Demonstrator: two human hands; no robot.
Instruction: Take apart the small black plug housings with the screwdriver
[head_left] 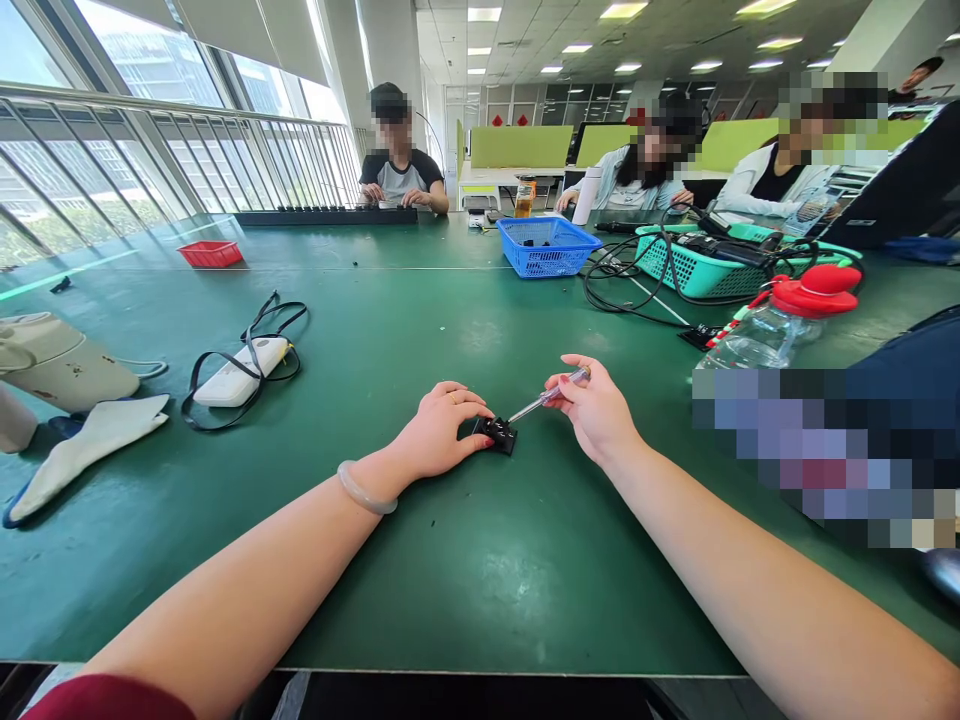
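A small black part (498, 436) lies on the green table (480, 560), near the middle of the view. My left hand (448, 430) grips its left side between thumb and fingers, with a pale bangle on the wrist. In my right hand (596, 410) is a thin screwdriver (551, 396) with a clear handle, held between thumb and fingers. The screwdriver slants down to the left, and its tip is at the upper right edge of the black part. Whether the tip touches a screw is too small to tell.
A white power strip (240, 372) with a black cord lies to the left, beside a white cloth-like piece (94, 445). Beyond are red (211, 254), blue (547, 250) and teal baskets (705, 268), cables, and a red-lidded bottle (772, 325) at right. Several people sit across the table.
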